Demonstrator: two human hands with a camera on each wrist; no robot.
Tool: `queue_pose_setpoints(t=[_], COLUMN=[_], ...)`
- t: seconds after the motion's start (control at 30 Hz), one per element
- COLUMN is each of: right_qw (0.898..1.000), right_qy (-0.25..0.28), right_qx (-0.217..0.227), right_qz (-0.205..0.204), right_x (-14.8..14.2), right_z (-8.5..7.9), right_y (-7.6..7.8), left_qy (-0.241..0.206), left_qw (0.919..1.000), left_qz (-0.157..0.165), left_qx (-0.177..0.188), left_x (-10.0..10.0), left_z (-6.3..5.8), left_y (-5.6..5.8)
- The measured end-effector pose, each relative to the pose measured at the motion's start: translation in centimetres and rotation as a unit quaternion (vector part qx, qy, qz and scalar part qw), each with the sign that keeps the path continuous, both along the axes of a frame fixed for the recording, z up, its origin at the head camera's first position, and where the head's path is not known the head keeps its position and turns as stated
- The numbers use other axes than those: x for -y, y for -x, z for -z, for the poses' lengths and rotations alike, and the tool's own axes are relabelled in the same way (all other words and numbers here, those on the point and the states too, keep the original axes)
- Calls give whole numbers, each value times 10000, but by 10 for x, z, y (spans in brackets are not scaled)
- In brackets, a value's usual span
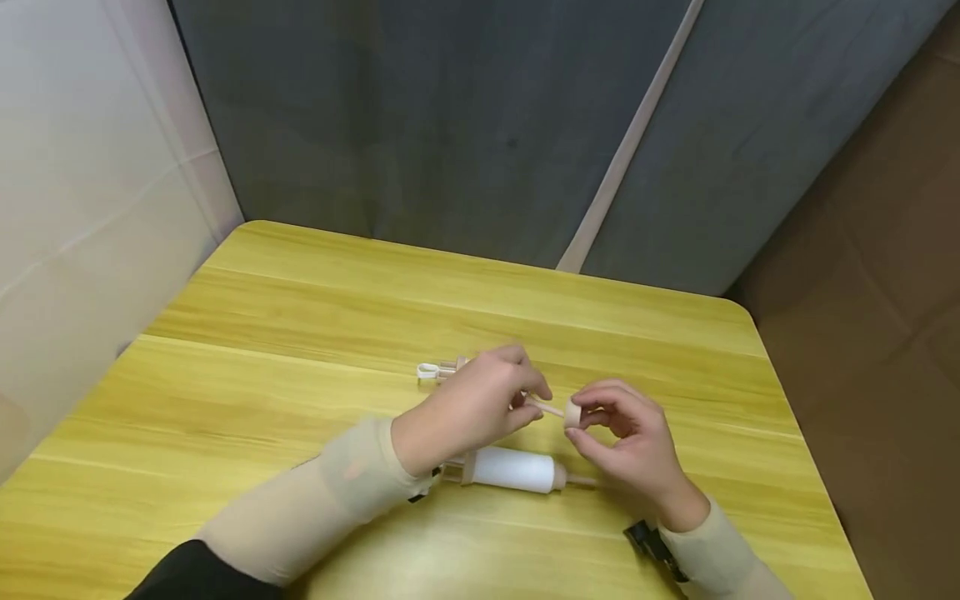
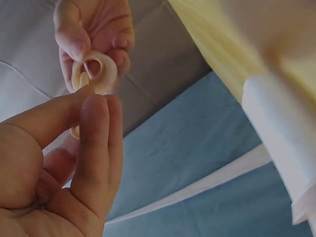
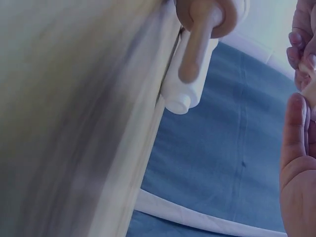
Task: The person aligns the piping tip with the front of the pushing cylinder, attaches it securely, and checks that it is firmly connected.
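In the head view, my left hand [image 1: 487, 396] pinches a thin beige stem [image 1: 546, 407] between thumb and fingers. Facing it, my right hand [image 1: 626, 429] holds a beige ring-shaped cap [image 1: 573, 413] at the stem's other end, by thumb and fingertips. The left wrist view shows the cap's hollow round opening [image 2: 106, 74]. Below the hands lies a white cylinder [image 1: 516, 469] with beige ends and a thin nozzle pointing right. Behind my left hand, a second tool with a white loop end [image 1: 427, 372] is mostly hidden.
All of this is on a yellow wood-grain table [image 1: 300, 292]. A dark grey panel [image 1: 450, 125] stands along its far edge, with a pale sheet [image 1: 90, 208] at the left and a brown one [image 1: 885, 292] at the right.
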State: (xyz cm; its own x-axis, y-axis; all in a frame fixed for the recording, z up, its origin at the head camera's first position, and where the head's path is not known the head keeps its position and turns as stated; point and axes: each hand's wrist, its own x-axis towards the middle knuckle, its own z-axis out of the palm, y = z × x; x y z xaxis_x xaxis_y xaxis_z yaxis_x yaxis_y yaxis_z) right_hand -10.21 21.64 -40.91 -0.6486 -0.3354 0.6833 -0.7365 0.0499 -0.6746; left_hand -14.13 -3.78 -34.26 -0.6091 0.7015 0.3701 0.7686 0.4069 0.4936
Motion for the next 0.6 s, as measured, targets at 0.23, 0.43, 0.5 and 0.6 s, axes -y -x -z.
queue_pose_setpoints(t=[0.23,0.43,0.5,0.6], right_qw=[9999,9999,9998,9997], right_qy=[-100,12,47,80], right_qx=[54,-139,-189,-231], right_qz=[38,32,-1,-69], right_x=[1,0,0,0], right_z=[3,2,1,-1], right_y=[-4,-7,-7,-6], left_qy=[-498,-687,-703,-741], left_qw=[9984,9969,9968,9966], left_qz=[229,353,337,260], left_qx=[156,152,181,247], left_x=[-5,-10,-11,-11], left_z=[11,12,12,12], left_y=[-3,-4,-4,-3])
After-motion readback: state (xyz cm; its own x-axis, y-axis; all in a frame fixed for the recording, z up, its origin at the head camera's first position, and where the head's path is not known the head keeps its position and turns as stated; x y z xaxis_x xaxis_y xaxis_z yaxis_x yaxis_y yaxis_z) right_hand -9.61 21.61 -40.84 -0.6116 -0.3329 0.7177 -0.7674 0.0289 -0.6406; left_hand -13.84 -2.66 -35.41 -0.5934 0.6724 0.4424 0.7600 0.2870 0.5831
